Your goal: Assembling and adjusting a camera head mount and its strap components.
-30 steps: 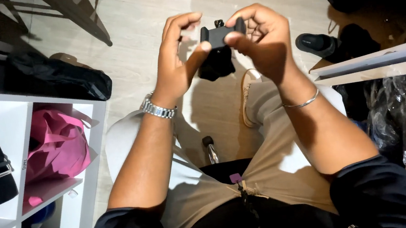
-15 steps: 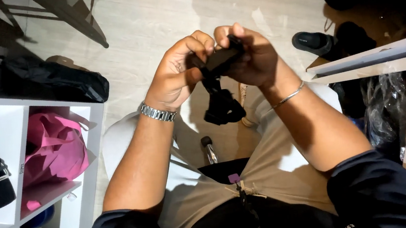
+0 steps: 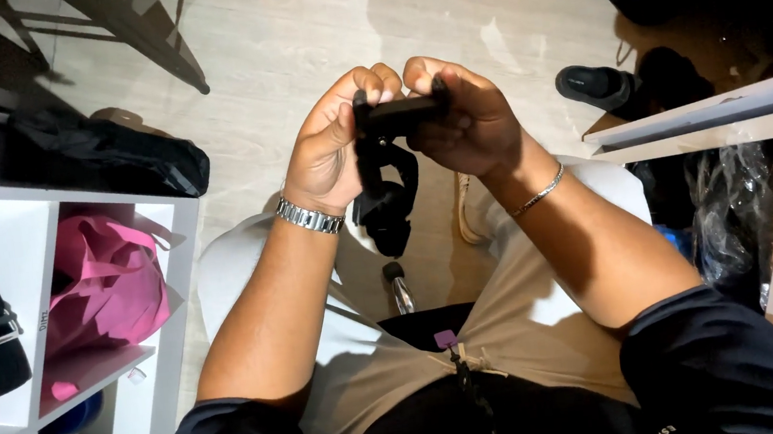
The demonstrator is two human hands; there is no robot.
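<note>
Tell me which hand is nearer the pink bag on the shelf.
Left. The left hand grips the black device on the side toward the pink bag; the right hand is farther away.

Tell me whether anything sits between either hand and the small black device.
Nothing visible does. The left hand and right hand both grip the small black device directly, fingers wrapped over its ends; its dark strap hangs free below.

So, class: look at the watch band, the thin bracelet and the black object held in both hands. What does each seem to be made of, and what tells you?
Watch band: probably polished metal, since its silvery links glint. Bracelet: also likely metal, a thin, bright silver line. Black object: seemingly matte hard plastic with straight edges; the part hanging below it looks softer, perhaps rubber or fabric, but that is unclear.
</note>
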